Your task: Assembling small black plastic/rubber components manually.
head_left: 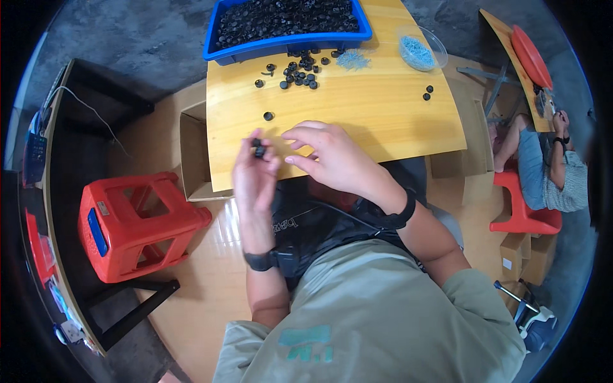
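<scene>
My left hand (254,182) is raised at the near edge of the wooden table (377,108), its fingers curled round a small black round cap (258,151). A second dark part may sit against it, but the fingers partly hide this. Just to the right, my right hand (335,155) reaches toward the left one with thumb and fingers apart; nothing shows between them. One loose black cap (268,116) lies on the tabletop beyond my left hand. Farther off is a scattered group of similar black caps (300,78).
A blue tray (294,48) full of black caps stands at the far side. Right of the group lie thin pale-blue pieces (353,59); more fill a clear bowl (439,59). Red stool (137,223) at left, cardboard box (193,150) beside the table, another seated person (543,169) at right.
</scene>
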Available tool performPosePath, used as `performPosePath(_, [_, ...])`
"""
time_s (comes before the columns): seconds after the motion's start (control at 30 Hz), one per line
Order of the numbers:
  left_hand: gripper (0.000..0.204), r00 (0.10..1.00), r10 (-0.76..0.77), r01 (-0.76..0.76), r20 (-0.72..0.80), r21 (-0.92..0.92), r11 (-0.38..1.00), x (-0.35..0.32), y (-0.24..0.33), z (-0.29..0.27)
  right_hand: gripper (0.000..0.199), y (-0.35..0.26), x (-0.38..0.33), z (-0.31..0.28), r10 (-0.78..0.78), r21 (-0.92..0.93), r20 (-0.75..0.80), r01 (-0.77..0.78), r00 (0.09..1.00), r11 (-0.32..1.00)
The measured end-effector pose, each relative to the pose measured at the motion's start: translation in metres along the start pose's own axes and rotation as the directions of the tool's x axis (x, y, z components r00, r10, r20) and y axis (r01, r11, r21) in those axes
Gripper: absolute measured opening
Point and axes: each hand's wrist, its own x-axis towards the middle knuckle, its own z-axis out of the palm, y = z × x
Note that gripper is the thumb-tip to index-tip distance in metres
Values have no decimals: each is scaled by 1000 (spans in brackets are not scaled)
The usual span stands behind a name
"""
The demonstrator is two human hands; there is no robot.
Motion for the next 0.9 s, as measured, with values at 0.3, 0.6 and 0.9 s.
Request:
performPosePath(0.3, [45,800,531,-290,-279,595,749,10,107,-63,21,18,-2,-29,188,-10,48,-188,981,982])
performPosePath(0.6, [32,841,523,-393,140,822,412,10,62,-10,13,80,41,-87,268,-380,-153,-307,951,873])
performPosePath(0.9, [18,977,207,-198,57,609,768,37,-21,31,20,84,84,-48,298,-427,11,-265,954,865])
